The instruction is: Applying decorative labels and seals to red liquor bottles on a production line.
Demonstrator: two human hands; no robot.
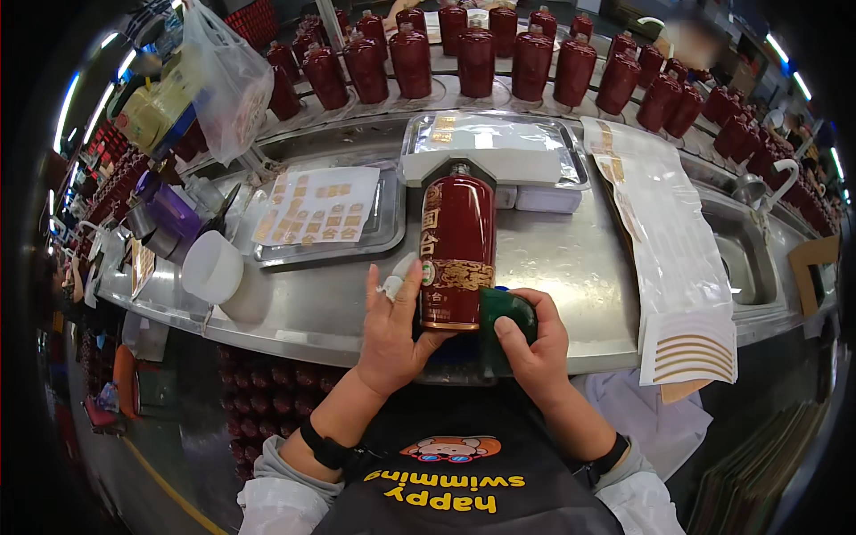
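A dark red glazed bottle with gold lettering and a gold patterned band lies in front of me, its neck pointing away, on a dark rest mostly hidden beneath it. My left hand steadies it along the lower left side, thumb at the base and the other fingers fairly straight. A white wrap covers one of those fingers. Between the thumb and fingers of my right hand is a green flat scraper, its edge against the bottle's lower right side.
Gold label sheets lie on a lidded metal tray at left, near a white tub. Behind the bottle is another tray. Long white strips hang over the right edge beside a sink. Red bottles line a conveyor.
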